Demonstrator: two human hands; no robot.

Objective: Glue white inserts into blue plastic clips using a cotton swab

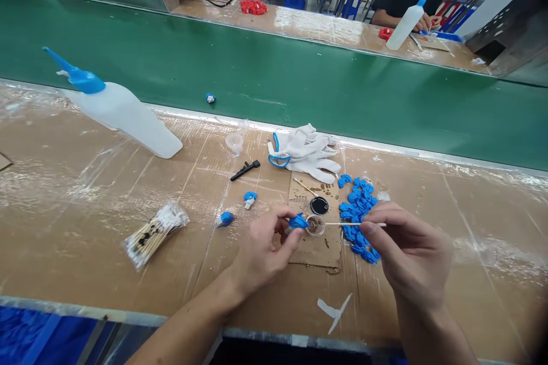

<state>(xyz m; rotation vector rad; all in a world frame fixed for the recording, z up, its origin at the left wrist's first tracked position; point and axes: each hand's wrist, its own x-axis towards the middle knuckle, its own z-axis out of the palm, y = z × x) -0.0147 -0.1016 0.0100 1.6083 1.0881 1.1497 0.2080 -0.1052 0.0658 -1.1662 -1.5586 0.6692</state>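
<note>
My left hand (274, 242) pinches a small blue plastic piece (298, 221) between thumb and fingers. My right hand (406, 251) is closed on a thin cotton swab (342, 223), held level with its tip over a small clear cup (315, 226). Just beyond that cup sits a second small cup of black liquid (319, 205). Both cups rest on a stained cardboard piece (314, 254), where another stick (305, 187) lies. A pile of blue plastic pieces (357, 199) spreads beside the right hand. Two blue-and-white pieces (250, 199) lie left of the cardboard.
White gloves (310, 151) lie behind the cardboard, near a black tool (245, 170). A bag of cotton swabs (156, 234) and a white squeeze bottle (128, 114) are at left. Beyond runs a green belt (257, 74) carrying one small piece; two people sit across it.
</note>
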